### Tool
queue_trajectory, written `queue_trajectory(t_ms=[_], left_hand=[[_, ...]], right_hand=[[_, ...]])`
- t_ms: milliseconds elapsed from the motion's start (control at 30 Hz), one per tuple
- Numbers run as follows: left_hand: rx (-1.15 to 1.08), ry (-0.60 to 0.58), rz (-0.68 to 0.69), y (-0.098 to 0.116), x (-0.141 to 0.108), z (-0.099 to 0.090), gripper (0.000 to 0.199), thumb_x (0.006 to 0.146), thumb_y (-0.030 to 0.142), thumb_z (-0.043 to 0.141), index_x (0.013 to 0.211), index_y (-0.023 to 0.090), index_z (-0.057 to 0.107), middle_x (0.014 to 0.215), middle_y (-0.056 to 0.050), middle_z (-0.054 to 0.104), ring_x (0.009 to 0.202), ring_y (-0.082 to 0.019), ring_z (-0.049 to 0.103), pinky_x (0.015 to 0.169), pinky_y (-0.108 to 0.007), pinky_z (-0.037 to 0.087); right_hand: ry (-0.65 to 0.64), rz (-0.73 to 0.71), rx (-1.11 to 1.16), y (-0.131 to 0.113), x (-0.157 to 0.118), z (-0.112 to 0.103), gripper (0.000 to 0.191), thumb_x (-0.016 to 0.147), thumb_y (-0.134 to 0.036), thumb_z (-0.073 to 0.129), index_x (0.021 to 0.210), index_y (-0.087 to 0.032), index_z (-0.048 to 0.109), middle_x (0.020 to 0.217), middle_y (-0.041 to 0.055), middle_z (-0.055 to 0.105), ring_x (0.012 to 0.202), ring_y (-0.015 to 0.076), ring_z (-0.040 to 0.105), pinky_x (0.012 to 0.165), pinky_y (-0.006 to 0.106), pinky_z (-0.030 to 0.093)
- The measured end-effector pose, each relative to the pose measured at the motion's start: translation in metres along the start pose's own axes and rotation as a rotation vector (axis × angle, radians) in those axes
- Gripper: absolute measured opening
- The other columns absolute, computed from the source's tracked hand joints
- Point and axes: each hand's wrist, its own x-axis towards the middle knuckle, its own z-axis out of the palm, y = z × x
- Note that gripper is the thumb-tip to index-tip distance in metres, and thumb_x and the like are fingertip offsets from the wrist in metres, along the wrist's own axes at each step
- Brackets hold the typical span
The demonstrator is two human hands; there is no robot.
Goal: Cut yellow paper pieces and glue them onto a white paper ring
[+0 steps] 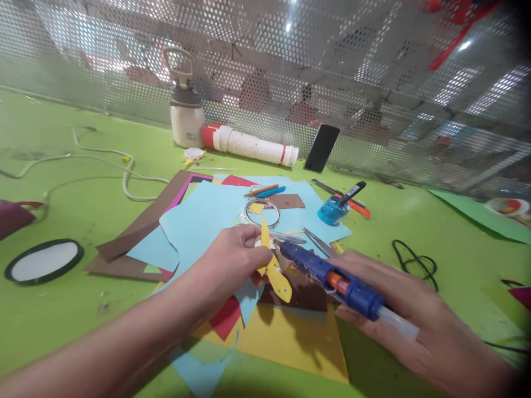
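My left hand (244,254) pinches a small craft with a yellow paper cutout (279,283) that has two eye dots at its lower end. Part of the craft is hidden behind my fingers. My right hand (398,304) is closed around a dark blue hot glue gun (327,271), with a clear glue stick (398,323) jutting from its back. The gun's nozzle points left and touches or nearly touches the craft; I cannot tell which. Just beyond my right fingers lie scissors (317,243). Light blue paper sheets (207,210) spread out beneath both hands.
Behind the papers are a tape roll (262,213), a blue cup (332,210) with a black marker, coloured pens (269,191) and a leaning phone (322,148). A white bottle (186,119) and white tube (253,145) stand near the perforated screen. A white cable (103,150) runs left.
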Motion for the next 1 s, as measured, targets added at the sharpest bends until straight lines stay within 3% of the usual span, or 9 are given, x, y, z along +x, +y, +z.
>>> queue_trajectory(t_ms=[200,1000], left_hand=[[0.003,0.002,0.010,-0.0009,-0.0017,0.0003,0.005,0.068,0.012,0.055,0.065,0.015,0.056,0.055,0.000,0.057,0.048,-0.010,0.049,0.047,-0.022,0.040],[-0.033,0.007,-0.024,0.0007,-0.0018,0.0011,0.006,0.066,0.014,0.056,0.070,0.015,0.060,0.061,-0.002,0.060,0.050,-0.011,0.050,0.046,-0.023,0.040]], right_hand=[[0.012,0.013,0.005,-0.0001,0.0005,0.0006,0.043,0.092,-0.028,0.052,0.132,-0.038,0.040,0.106,0.0014,0.066,0.095,0.0211,0.065,0.070,0.026,0.056],[0.047,0.028,-0.029,-0.0034,0.0004,0.0007,0.044,0.091,-0.027,0.055,0.132,-0.036,0.044,0.104,0.0009,0.070,0.092,0.0213,0.067,0.069,0.026,0.056]])
